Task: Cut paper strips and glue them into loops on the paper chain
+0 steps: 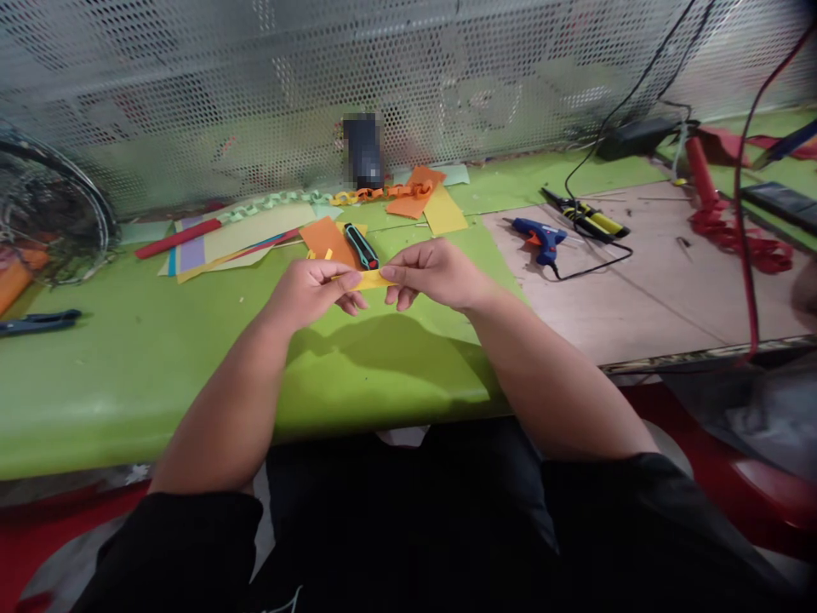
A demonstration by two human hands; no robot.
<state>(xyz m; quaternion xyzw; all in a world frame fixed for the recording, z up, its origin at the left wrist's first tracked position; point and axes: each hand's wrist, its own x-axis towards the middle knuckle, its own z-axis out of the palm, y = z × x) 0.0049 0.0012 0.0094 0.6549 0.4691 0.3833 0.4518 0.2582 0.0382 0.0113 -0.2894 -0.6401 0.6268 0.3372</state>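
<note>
Your left grip (pixel 311 292) and right grip (pixel 436 274) pinch closed on a yellow paper strip (pixel 370 280); it is light and soft, so hold near its ends.

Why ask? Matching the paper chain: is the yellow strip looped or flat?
Flat: the yellow strip runs straight between the left hand and right hand, unlooped.

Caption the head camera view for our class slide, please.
Left hand and right hand pinch a yellow paper strip near a paper chain.
</note>
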